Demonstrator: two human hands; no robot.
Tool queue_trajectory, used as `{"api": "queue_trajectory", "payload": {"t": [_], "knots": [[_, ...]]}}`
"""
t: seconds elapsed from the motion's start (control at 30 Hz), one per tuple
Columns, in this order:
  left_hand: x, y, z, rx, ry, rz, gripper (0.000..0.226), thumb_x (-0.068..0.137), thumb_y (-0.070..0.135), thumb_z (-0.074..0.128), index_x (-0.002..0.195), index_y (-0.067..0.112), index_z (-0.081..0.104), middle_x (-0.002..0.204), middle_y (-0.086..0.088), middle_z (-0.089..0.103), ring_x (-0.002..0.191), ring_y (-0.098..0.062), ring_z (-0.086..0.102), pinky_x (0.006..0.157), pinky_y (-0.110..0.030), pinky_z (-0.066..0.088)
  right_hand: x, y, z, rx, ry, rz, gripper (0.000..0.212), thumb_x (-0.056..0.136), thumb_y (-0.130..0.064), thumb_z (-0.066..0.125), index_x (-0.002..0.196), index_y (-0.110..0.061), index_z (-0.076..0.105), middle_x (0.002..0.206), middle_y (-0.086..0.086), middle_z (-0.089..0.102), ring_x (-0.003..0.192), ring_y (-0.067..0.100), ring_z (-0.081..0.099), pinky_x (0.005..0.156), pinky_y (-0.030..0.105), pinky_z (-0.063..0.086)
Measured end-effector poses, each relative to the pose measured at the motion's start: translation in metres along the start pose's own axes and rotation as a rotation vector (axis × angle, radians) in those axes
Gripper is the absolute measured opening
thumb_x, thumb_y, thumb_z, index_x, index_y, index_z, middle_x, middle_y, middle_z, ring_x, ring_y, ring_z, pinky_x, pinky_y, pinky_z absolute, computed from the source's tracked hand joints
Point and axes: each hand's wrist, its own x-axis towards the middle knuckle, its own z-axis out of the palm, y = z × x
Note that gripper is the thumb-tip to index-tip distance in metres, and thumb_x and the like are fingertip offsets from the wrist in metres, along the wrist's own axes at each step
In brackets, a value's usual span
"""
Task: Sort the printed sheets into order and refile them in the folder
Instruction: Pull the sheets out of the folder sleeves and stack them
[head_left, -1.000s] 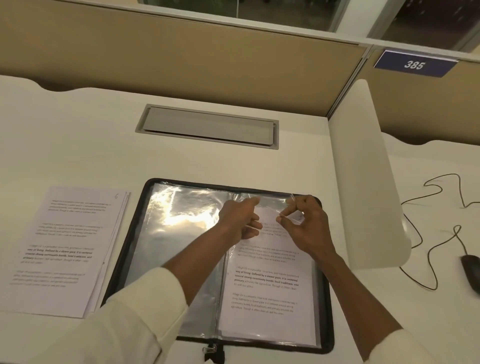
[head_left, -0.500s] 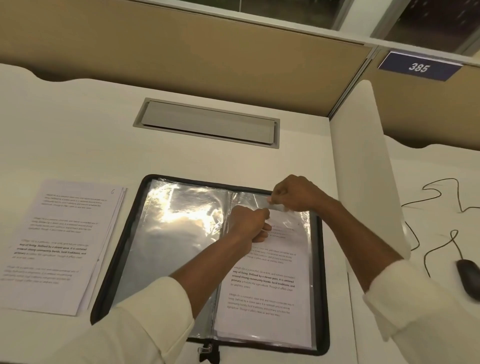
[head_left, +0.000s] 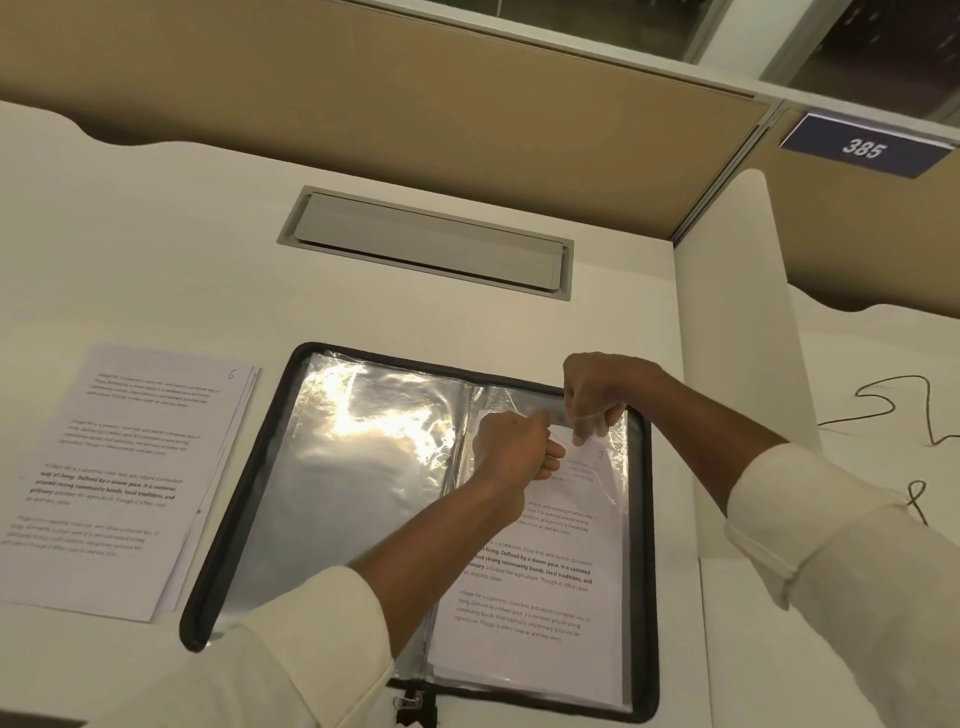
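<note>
Black zip folder (head_left: 235, 519): glossy crinkled sleeve (head_left: 617, 452) holds a printed sheet (head_left: 535, 597); fingers of your left hand (head_left: 511, 447) and right hand (head_left: 592, 395) pinch the sleeve top.

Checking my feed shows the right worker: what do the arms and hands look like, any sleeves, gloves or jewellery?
Both arms wear long cream sleeves: the left sleeve and the right sleeve, which ends in a stitched cuff. The left hand and right hand are bare; no gloves, rings or watch show.
</note>
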Motion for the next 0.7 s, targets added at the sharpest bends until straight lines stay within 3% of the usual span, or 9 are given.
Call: {"api": "queue_trajectory", "payload": {"t": [0.13,0.2,0.3,0.37,0.47,0.53,0.6,0.67,0.7], "knots": [[0.001,0.002,0.003,-0.015,0.001,0.015,0.017,0.094,0.020,0.065,0.092,0.004,0.070,0.075,-0.012,0.078,0.062,-0.020,0.070,0.070,-0.036,0.064,0.006,0.003,-0.006,-0.004,-0.078,0.003,0.028,0.077,-0.014,0.092,0.098,-0.001,0.079,0.081,0.010,0.080,0.076,0.022,0.079,0.069,0.030,0.065],[0.001,0.004,0.003,-0.024,0.003,0.028,0.018,0.095,0.021,0.065,0.091,0.004,0.069,0.074,-0.013,0.078,0.061,-0.019,0.069,0.067,-0.034,0.062,0.008,0.004,-0.011,0.014,-0.110,0.011,0.028,0.078,-0.016,0.090,0.099,-0.001,0.080,0.087,0.013,0.081,0.081,0.025,0.079,0.075,0.035,0.066],[-0.003,0.008,0.003,-0.041,-0.017,0.069,0.037,0.102,0.040,0.064,0.090,0.005,0.071,0.073,-0.009,0.078,0.064,-0.017,0.071,0.069,-0.034,0.063,0.010,0.008,-0.022,0.031,-0.127,-0.023,0.028,0.080,-0.020,0.089,0.097,0.000,0.080,0.093,0.017,0.080,0.084,0.026,0.077,0.080,0.036,0.063],[-0.007,0.006,0.004,0.103,0.014,0.177,0.052,0.102,0.057,0.059,0.086,0.009,0.071,0.071,-0.003,0.077,0.067,-0.015,0.074,0.078,-0.040,0.064,0.011,0.012,-0.029,0.073,-0.117,-0.051,0.021,0.083,-0.018,0.086,0.095,-0.002,0.080,0.092,0.013,0.080,0.086,0.026,0.076,0.083,0.038,0.064],[-0.012,-0.016,0.002,0.504,0.107,0.441,0.050,0.100,0.065,0.056,0.077,0.021,0.062,0.072,0.005,0.068,0.073,-0.016,0.068,0.077,-0.046,0.060,0.015,0.018,-0.039,0.132,-0.119,-0.081,0.014,0.087,-0.015,0.081,0.094,-0.002,0.080,0.094,0.013,0.080,0.091,0.025,0.075,0.091,0.043,0.064],[-0.015,-0.037,-0.005,0.737,0.146,0.642,0.041,0.098,0.064,0.058,0.082,0.026,0.058,0.088,0.011,0.061,0.088,-0.012,0.059,0.079,-0.039,0.057,0.019,0.019,-0.045,0.114,-0.091,-0.084,0.019,0.091,-0.017,0.077,0.097,0.001,0.079,0.097,0.015,0.080,0.091,0.025,0.075,0.092,0.044,0.064],[-0.012,-0.062,-0.014,0.972,0.075,0.845,0.043,0.094,0.064,0.061,0.105,0.023,0.062,0.122,0.003,0.060,0.119,-0.018,0.053,0.098,-0.042,0.054,0.024,0.020,-0.052,0.093,-0.055,-0.083,0.022,0.093,-0.018,0.074,0.099,0.002,0.078,0.097,0.015,0.080,0.095,0.028,0.077,0.089,0.043,0.065],[-0.011,-0.086,-0.020,1.256,-0.081,0.948,0.068,0.094,0.065,0.060,0.137,0.012,0.056,0.165,-0.014,0.034,0.156,-0.035,0.025,0.126,-0.054,0.031,0.027,0.021,-0.059,0.081,-0.026,-0.084,0.022,0.095,-0.019,0.072,0.101,0.002,0.077,0.097,0.015,0.080,0.096,0.029,0.078,0.086,0.041,0.066],[-0.011,-0.095,-0.024,1.352,-0.138,0.991,0.079,0.095,0.066,0.058,0.147,0.008,0.048,0.173,-0.019,0.017,0.162,-0.037,0.008,0.130,-0.056,0.018,0.028,0.022,-0.062,0.071,-0.014,-0.084,0.022,0.096,-0.019,0.071,0.102,0.002,0.076,0.098,0.015,0.080,0.096,0.029,0.078,0.086,0.041,0.066]]}}
